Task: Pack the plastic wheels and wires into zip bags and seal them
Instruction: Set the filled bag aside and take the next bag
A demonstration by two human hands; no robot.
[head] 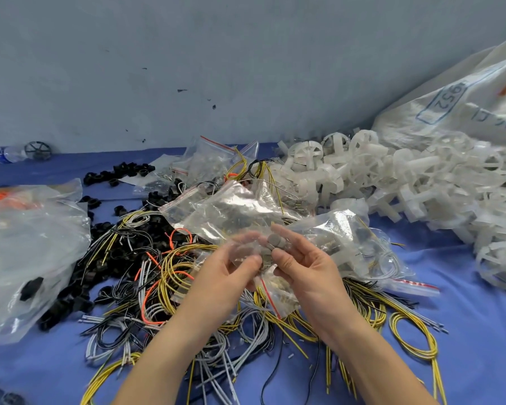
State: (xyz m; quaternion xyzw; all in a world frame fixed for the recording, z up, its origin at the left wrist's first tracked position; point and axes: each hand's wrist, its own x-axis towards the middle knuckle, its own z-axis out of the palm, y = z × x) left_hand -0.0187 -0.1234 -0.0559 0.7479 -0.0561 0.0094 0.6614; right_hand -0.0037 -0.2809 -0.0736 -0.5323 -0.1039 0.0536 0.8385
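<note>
My left hand (228, 273) and my right hand (307, 267) meet over the middle of the blue table, both pinching a small clear zip bag (270, 290) with a red seal strip. Small grey round pieces (275, 242) sit between my right fingertips at the bag's top. Under my hands lies a tangle of yellow, grey, black and orange wires (164, 276). A heap of white plastic wheels (392, 176) fills the right side. More clear zip bags (234, 209), some filled, lie just beyond my hands.
A large clear plastic bag (27, 252) with black parts lies at the left. Loose black plastic parts (120, 171) are scattered behind the wires. A white woven sack (465, 97) leans at the far right. A water bottle (3, 154) and a dark wheel (38, 150) rest against the wall.
</note>
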